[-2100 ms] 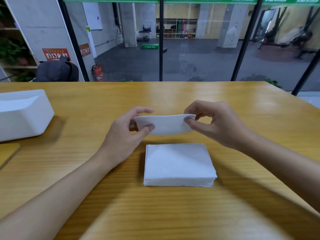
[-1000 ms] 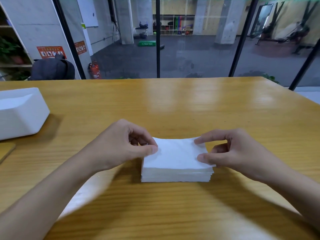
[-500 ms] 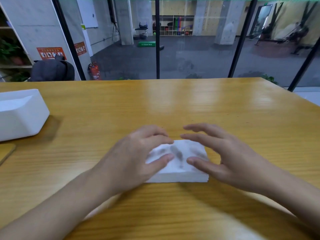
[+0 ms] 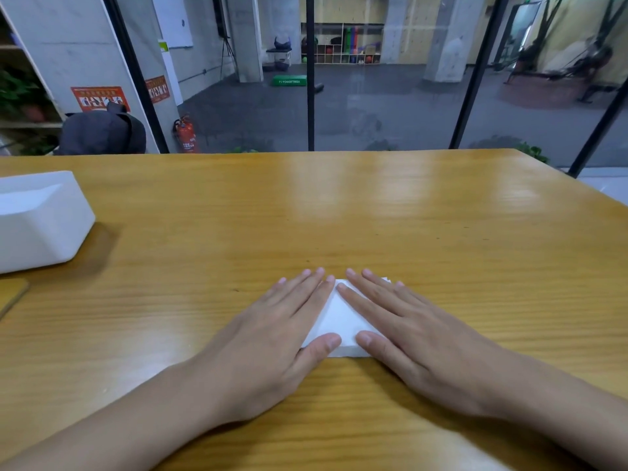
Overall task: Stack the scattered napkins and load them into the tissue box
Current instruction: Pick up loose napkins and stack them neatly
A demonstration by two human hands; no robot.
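I see the white tissue box (image 4: 40,222) at the left edge of the table (image 4: 373,215), its contents unreadable, well apart from the napkin stack (image 4: 336,321) at centre, where the left hand (image 4: 272,334) and right hand (image 4: 418,338) press flat, fingers straight, gripping nothing.

Two hands (image 4: 272,338), one napkin stack (image 4: 334,321), one tissue box (image 4: 40,226).

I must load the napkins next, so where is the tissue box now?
In the head view, the tissue box stands on the table at the left edge of the picture, partly cut off, well left of the napkin stack.
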